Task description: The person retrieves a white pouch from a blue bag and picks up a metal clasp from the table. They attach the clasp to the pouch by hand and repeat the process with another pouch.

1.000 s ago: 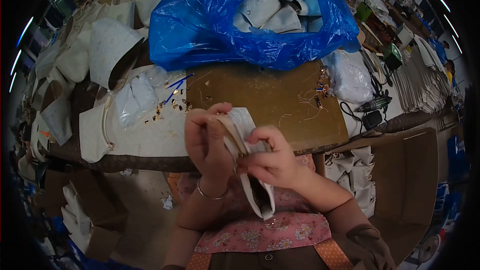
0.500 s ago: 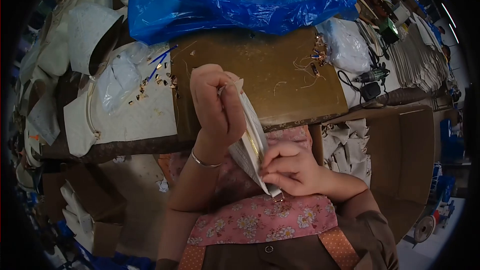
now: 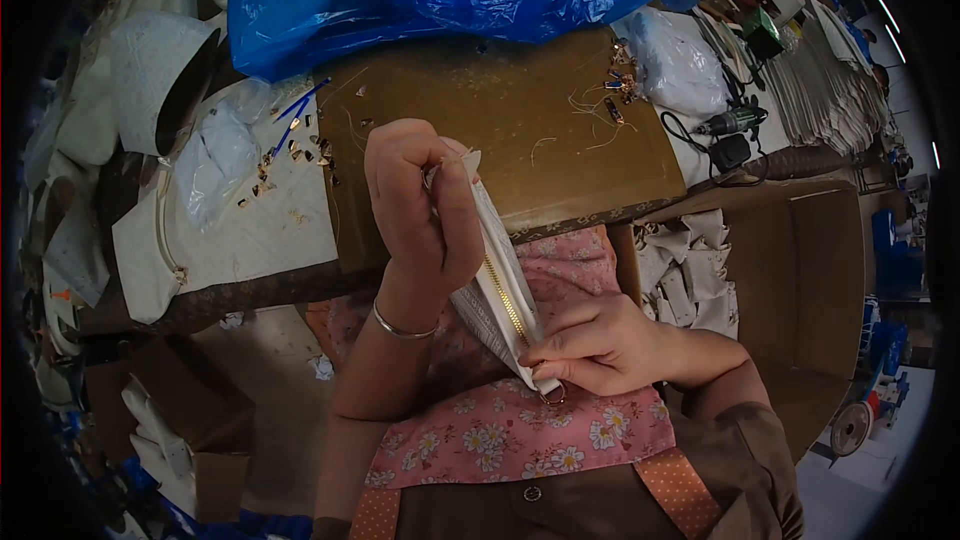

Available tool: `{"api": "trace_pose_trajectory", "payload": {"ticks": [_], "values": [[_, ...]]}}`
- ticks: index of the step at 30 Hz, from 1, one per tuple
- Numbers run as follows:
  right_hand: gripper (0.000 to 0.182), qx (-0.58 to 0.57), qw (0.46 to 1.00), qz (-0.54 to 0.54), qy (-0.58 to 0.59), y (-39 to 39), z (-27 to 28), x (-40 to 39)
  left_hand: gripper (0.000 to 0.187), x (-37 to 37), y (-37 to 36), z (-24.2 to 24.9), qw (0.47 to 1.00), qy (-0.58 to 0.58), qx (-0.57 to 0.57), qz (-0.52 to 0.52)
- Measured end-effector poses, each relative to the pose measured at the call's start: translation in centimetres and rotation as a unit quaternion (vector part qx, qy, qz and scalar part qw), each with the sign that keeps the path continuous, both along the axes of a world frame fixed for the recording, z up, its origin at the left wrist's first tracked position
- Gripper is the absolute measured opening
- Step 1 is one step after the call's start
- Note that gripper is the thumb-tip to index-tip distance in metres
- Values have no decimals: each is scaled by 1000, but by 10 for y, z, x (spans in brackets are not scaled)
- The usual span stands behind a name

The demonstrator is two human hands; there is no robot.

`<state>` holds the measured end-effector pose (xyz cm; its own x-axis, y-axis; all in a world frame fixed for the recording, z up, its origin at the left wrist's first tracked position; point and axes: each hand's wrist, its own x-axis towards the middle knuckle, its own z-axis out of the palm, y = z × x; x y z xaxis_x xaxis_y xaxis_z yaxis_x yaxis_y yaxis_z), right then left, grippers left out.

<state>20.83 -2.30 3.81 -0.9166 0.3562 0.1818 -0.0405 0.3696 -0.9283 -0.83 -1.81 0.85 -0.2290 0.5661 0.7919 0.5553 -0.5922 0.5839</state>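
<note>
A whitish zip pouch (image 3: 484, 318) with gold zipper teeth (image 3: 508, 302) is held on a slant above my lap. My left hand (image 3: 422, 202) is closed round its upper end, thumb and fingers pinched near a pointed corner. At the lower end, my right hand (image 3: 612, 348) pinches the pouch beside the bottom of the zipper; whether a zip pull is between those fingertips is hidden. A metal D-ring (image 3: 553, 395) hangs from a small tab at the lower end, just under my right fingertips.
Beyond my hands is a brown work board (image 3: 570, 175), with a blue plastic bag (image 3: 330, 15) of pale pieces behind it. Small metal parts (image 3: 620, 85) and loose threads lie on it. A cardboard box (image 3: 800, 270) with pale pieces stands at right, near a corded green tool (image 3: 732, 122).
My right fingertips have shifted onto the lower end of the zipper, and more gold teeth show. My left hand keeps its hold. The whole view has shifted slightly.
</note>
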Motion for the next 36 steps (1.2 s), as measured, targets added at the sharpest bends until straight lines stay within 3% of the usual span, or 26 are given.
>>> {"api": "trace_pose_trajectory", "payload": {"ticks": [3, 5, 12, 14, 16, 19, 20, 22, 23, 24, 25, 26, 29, 31, 32, 34, 36], "values": [[10, 10, 999, 47, -17, -1, 12, 1, 7, 2, 1, -1, 1000, 2, -1, 7], [8, -50, 994, 93, -12, -1, 13, -2, 7, 7, 1, -2, 997, -77, 15, 21], [6, -116, 991, 66, -11, 3, -1, -9, 7, 0, 0, -6, 997, -75, -17, 18], [7, -127, 989, 74, -7, 6, 1, -9, 12, -4, -3, -3, 987, -141, -51, -65], [7, -112, 989, 93, -13, 12, 5, -8, 24, -8, -11, 2, 914, -305, -132, -231], [9, -155, 982, 112, -1, 17, 2, -8, 43, -39, -28, 8, 933, -52, -235, -267], [9, -169, 978, 122, 5, 20, -2, -8, 39, -42, -37, 10, 931, -89, -245, -257], [13, -166, 972, 163, 33, 25, -10, -7, 38, -59, -53, 16, 962, -25, -208, -174], [16, -291, 950, 116, 13, 27, -13, -4, 37, -69, -63, 20, 978, 37, -174, -110], [20, -411, 909, 64, -13, 28, -17, 2, 34, -76, -79, 23, 989, 27, -146, -29], [27, -483, 873, 34, 49, 31, -29, 2, 32, -82, -95, 28, 992, 16, -115, 49], [27, -472, 876, -9, 97, 34, -33, -2, 33, -91, -106, 37, 984, 59, -36, 163], [28, -438, 883, -96, 137, 45, -35, -13, 31, -121, -133, 60, 875, 128, 140, 445], [26, -421, 894, -113, 104, 56, -38, -18, 31, -161, -139, 52, 794, 162, 160, 564], [26, -416, 895, -116, 107, 60, -38, -22, 31, -186, -148, 40, 795, 159, 165, 561], [24, -368, 918, -143, 42, 67, -37, -33, 31, -242, -162, 4, 702, 214, -32, 678], [23, -330, 932, -141, 54, 84, -44, -46, 33, -281, -168, -39, 704, 108, -258, 653]]}}
